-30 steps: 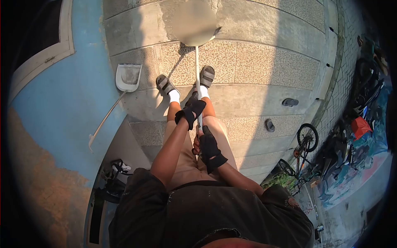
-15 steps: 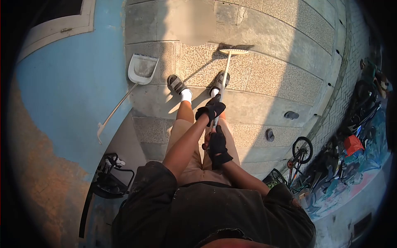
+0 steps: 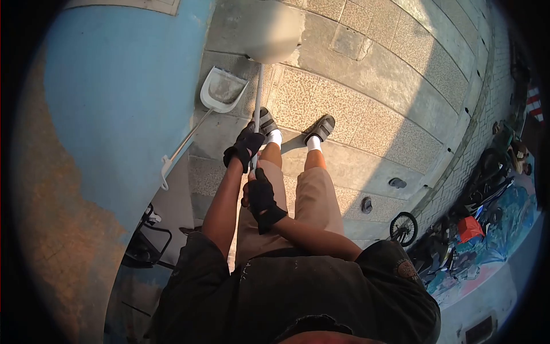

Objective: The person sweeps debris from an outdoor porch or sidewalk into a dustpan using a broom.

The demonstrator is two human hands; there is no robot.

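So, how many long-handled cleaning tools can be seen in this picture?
2. A broom is gripped on its handle by the left hand and the right hand; its head is blurred out. A dustpan leans on the blue wall. Others may be hidden.

Both gloved hands grip a broom handle [image 3: 257, 106]: left hand [image 3: 245, 148] above right hand [image 3: 262, 196], dustpan [image 3: 224, 90] beside

light: hard sun, long shadows | edges: fisheye warp, dark vignette | focus: sharp
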